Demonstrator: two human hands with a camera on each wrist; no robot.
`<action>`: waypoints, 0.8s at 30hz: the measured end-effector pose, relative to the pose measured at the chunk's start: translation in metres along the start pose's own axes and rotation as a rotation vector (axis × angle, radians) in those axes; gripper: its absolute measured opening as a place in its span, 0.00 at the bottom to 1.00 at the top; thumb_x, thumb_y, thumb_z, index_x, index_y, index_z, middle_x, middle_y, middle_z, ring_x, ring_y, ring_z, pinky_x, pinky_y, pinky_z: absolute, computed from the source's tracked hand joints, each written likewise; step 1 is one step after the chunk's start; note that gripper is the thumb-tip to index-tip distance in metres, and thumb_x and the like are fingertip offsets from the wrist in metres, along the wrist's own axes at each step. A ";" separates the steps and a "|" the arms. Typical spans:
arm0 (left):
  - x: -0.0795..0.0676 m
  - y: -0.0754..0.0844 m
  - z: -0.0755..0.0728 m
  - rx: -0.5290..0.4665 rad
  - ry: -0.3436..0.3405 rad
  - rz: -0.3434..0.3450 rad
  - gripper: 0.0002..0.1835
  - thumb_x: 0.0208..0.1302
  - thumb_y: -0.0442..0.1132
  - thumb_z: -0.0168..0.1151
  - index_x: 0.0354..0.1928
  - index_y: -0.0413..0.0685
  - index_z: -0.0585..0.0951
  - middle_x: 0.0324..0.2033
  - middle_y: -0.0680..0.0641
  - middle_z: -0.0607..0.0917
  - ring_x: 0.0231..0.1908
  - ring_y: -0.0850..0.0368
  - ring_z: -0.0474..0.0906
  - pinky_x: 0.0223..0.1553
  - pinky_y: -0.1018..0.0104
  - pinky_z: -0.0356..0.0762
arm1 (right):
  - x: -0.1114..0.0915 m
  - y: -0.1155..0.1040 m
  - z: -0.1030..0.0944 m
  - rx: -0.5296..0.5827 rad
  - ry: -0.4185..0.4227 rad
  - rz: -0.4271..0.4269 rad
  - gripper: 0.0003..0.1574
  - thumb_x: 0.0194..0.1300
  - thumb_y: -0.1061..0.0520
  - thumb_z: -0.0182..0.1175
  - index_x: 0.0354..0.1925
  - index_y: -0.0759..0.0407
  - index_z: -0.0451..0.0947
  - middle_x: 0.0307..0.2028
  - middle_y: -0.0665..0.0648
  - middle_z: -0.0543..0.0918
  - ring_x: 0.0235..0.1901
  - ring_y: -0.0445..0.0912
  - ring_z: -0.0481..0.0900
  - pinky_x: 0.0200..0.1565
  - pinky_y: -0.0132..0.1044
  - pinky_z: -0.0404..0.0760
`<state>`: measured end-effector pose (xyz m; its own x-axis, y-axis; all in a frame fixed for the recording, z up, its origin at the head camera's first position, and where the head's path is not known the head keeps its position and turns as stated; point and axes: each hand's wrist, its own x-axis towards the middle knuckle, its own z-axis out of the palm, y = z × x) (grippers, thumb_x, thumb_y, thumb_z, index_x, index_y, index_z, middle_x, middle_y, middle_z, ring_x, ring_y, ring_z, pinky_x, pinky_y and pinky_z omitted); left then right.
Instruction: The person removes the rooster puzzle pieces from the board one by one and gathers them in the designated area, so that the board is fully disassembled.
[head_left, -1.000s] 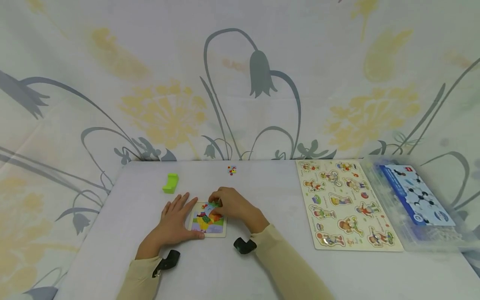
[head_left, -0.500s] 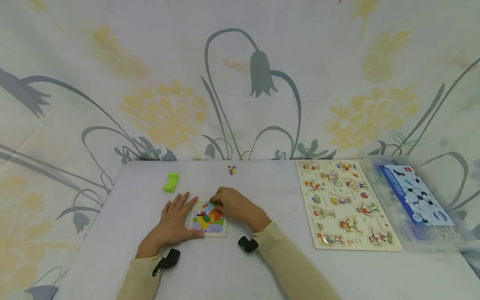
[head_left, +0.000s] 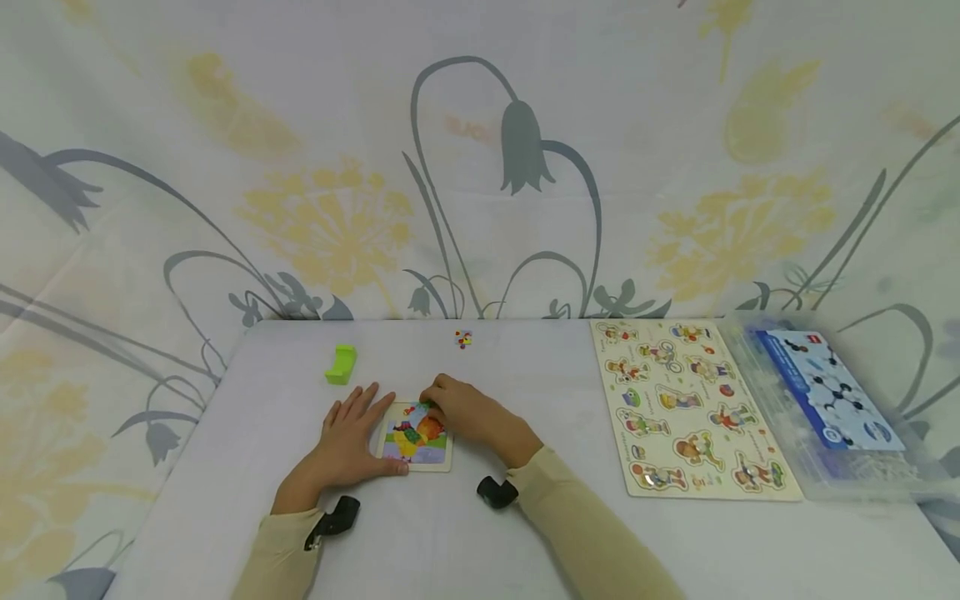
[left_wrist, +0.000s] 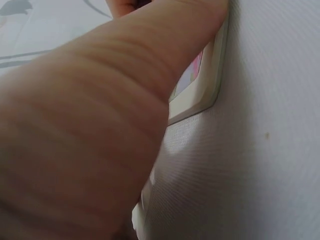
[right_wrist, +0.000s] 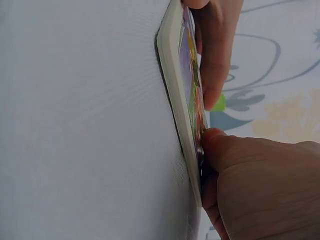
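Note:
A small square jigsaw puzzle with a cream frame and a colourful bird picture lies flat on the table. My left hand rests at its left side with fingers spread; the thumb lies over the frame's lower left edge, also seen close up in the left wrist view. At the puzzle's upper right corner my right hand pinches a puzzle piece with curled fingers. In the right wrist view the thumb presses at the picture's surface, and the fingers mostly hide the piece. A loose puzzle piece lies farther back.
A bright green bracket-shaped block stands behind my left hand. To the right lie a large board with several cartoon figures and a clear plastic box with a blue-and-white booklet on it. A flower-patterned cloth hangs behind the table.
My right hand's fingers have drawn slightly back towards the puzzle's upper right corner, showing more of the picture. The right wrist has shifted a little to the right. The left hand stays put.

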<state>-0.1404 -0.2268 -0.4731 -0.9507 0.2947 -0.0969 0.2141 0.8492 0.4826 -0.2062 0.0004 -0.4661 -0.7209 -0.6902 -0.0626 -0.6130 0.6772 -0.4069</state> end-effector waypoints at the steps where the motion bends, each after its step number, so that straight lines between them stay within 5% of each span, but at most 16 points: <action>1: 0.000 0.000 0.000 -0.003 0.004 0.002 0.60 0.46 0.63 0.80 0.78 0.46 0.62 0.79 0.33 0.54 0.78 0.29 0.43 0.73 0.26 0.37 | 0.000 0.000 0.000 0.002 0.000 0.002 0.18 0.79 0.53 0.54 0.60 0.57 0.80 0.52 0.54 0.79 0.46 0.43 0.80 0.54 0.33 0.82; 9: 0.005 0.007 0.015 0.019 0.047 -0.068 0.45 0.67 0.61 0.62 0.78 0.46 0.62 0.80 0.33 0.52 0.79 0.30 0.41 0.72 0.25 0.35 | -0.002 0.002 0.004 0.006 0.008 -0.017 0.17 0.79 0.55 0.53 0.59 0.59 0.79 0.51 0.55 0.78 0.46 0.43 0.80 0.54 0.34 0.82; 18: 0.008 0.013 0.022 0.063 0.084 -0.104 0.45 0.67 0.63 0.61 0.78 0.49 0.62 0.80 0.34 0.53 0.79 0.31 0.41 0.73 0.26 0.36 | -0.002 0.002 0.003 -0.004 0.016 -0.017 0.17 0.79 0.54 0.54 0.58 0.59 0.79 0.53 0.54 0.82 0.53 0.44 0.81 0.61 0.36 0.80; 24: 0.009 0.013 0.020 0.073 0.090 -0.106 0.45 0.67 0.64 0.61 0.78 0.49 0.63 0.80 0.34 0.53 0.79 0.30 0.42 0.73 0.26 0.37 | -0.002 0.004 0.003 0.071 0.046 -0.024 0.19 0.74 0.52 0.62 0.57 0.60 0.80 0.47 0.53 0.83 0.45 0.42 0.80 0.54 0.34 0.81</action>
<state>-0.1416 -0.2043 -0.4848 -0.9843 0.1643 -0.0639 0.1243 0.9038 0.4094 -0.2062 0.0037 -0.4705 -0.7218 -0.6920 -0.0106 -0.6067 0.6400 -0.4716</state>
